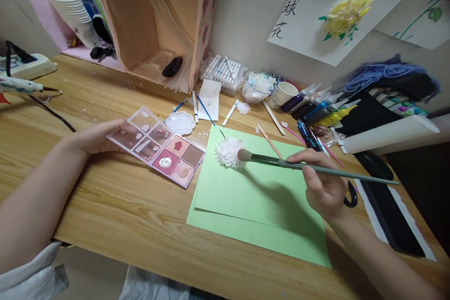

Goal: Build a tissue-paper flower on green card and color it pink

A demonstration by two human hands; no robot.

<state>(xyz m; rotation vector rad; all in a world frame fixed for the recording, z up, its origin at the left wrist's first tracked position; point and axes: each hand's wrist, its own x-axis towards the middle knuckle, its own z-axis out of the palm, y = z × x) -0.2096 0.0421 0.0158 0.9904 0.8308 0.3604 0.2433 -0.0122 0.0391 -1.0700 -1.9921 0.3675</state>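
Note:
My left hand (101, 137) grips the far left edge of an open eyeshadow palette (168, 155), its lid tilted up and several pink and brown pans showing. Between the fingers of my right hand (321, 180) is a long green-handled makeup brush (291, 164), held nearly level. Its soft tip touches, or hovers right beside, a white ruffled paper flower (228, 152); I cannot tell which. Under the flower lie two overlapping sheets of green paper (253, 197). A shadow of the hand and brush falls across them.
Behind the sheets are a white paint palette (181, 123), markers (230, 112), wooden sticks (273, 117), a paper cup (282, 94) and paint bottles (311, 103). A glue gun (21, 85) lies at left, its cord trailing over the table. An open box (161, 23) stands at the back.

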